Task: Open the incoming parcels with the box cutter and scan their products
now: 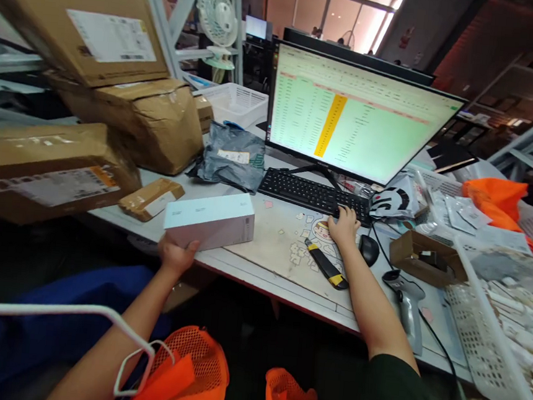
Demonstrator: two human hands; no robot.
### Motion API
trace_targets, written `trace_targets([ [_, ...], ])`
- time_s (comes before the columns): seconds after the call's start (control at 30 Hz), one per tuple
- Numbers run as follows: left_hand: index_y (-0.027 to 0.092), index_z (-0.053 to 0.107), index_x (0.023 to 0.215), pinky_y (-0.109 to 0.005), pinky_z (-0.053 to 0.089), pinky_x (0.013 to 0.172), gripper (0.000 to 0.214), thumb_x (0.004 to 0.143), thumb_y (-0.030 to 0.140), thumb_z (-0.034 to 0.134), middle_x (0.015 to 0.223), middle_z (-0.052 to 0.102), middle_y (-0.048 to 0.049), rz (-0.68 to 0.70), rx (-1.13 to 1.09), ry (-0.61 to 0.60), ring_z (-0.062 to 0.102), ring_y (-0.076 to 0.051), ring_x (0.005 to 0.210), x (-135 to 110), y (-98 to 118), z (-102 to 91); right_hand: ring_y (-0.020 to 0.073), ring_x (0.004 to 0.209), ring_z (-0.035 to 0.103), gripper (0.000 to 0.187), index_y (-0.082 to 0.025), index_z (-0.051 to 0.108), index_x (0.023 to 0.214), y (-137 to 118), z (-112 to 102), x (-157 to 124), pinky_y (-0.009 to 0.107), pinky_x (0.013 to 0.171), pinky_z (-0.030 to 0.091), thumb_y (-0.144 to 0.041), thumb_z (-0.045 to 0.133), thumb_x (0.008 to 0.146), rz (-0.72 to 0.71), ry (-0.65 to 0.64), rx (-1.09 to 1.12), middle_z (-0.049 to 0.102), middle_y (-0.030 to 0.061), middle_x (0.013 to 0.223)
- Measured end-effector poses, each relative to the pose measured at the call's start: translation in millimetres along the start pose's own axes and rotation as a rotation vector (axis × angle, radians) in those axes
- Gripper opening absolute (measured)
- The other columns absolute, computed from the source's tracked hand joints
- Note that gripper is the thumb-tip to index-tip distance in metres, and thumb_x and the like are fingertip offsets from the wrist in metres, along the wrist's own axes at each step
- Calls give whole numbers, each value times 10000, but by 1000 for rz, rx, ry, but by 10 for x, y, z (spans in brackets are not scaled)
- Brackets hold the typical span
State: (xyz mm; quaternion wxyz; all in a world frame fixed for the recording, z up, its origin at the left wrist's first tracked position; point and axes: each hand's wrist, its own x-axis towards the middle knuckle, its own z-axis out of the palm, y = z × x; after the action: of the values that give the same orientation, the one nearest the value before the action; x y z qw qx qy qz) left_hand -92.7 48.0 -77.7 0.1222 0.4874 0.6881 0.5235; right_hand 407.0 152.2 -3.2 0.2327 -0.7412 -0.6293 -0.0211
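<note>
My left hand (178, 254) grips the near left corner of a long white box (211, 220), its fingers partly hidden beneath. The box rests over the desk's front edge area, its pale top facing up. My right hand (344, 224) lies at the right part of a black keyboard (302, 192), fingers apart and touching the keys. Below that hand a black and yellow utility knife (326, 264) lies on the printed desk mat (271, 250). A black mouse (368, 250) sits just right of my right forearm.
Behind the keyboard stands a monitor (362, 115) showing a spreadsheet. Cardboard boxes (161, 122) are stacked at left, near a grey plastic parcel (232, 160). To the right are a barcode scanner (409, 306), a small open carton (424, 257) and a white basket (475, 318) of small items.
</note>
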Motion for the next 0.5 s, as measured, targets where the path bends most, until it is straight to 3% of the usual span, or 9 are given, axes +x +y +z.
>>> trace_targets([
  [0.13, 155, 621, 1089, -582, 520, 1090, 982, 466, 890, 811, 1116, 698, -232, -149, -397, 13, 592, -462, 1307, -164, 408, -251, 394, 1487, 390, 646, -59, 600, 1449, 134, 30, -10, 649, 1190, 327, -405, 474, 919, -14, 19, 18, 506, 265, 1568],
  [0.2, 158, 626, 1132, -557, 563, 1059, 997, 537, 950, 744, 1150, 712, -230, -204, -497, 76, 603, -437, 1319, -272, 460, -484, 413, 1459, 429, 657, -61, 631, 1420, 251, 100, 27, 664, 1178, 342, -439, 485, 903, -13, 61, 45, 527, 282, 1537],
  [0.27, 162, 618, 1190, -540, 607, 1002, 1008, 637, 1005, 611, 1244, 707, -231, -267, -524, 189, 608, -422, 1332, -377, 430, -853, 430, 1425, 464, 664, -52, 672, 1371, 372, 187, 90, 652, 1173, 358, -462, 512, 875, -22, 108, 84, 554, 294, 1494],
  [0.37, 210, 505, 1438, -470, 626, 989, 871, 903, 882, 361, 1582, 537, -128, -341, -653, 390, 532, -336, 1451, -509, 337, -1788, 444, 1365, 519, 654, -76, 719, 1303, 523, 281, 169, 631, 1146, 403, -505, 564, 834, -39, 149, 115, 594, 283, 1417],
  [0.43, 229, 307, 1615, -386, 606, 1006, 798, 1019, 676, 20, 1720, 345, -48, -345, -660, 573, 487, -239, 1498, -597, 254, -2648, 439, 1353, 539, 628, -125, 732, 1288, 596, 304, 200, 602, 1117, 443, -521, 581, 824, -41, 164, 108, 609, 276, 1389],
  [0.5, 164, 130, 1674, -290, 565, 1023, 803, 1003, 484, -174, 1737, 303, -50, -300, -444, 794, 426, -162, 1534, -710, 145, -3547, 435, 1355, 554, 618, -165, 726, 1304, 643, 306, 223, 592, 1086, 473, -528, 584, 824, -68, 168, 97, 619, 271, 1379],
])
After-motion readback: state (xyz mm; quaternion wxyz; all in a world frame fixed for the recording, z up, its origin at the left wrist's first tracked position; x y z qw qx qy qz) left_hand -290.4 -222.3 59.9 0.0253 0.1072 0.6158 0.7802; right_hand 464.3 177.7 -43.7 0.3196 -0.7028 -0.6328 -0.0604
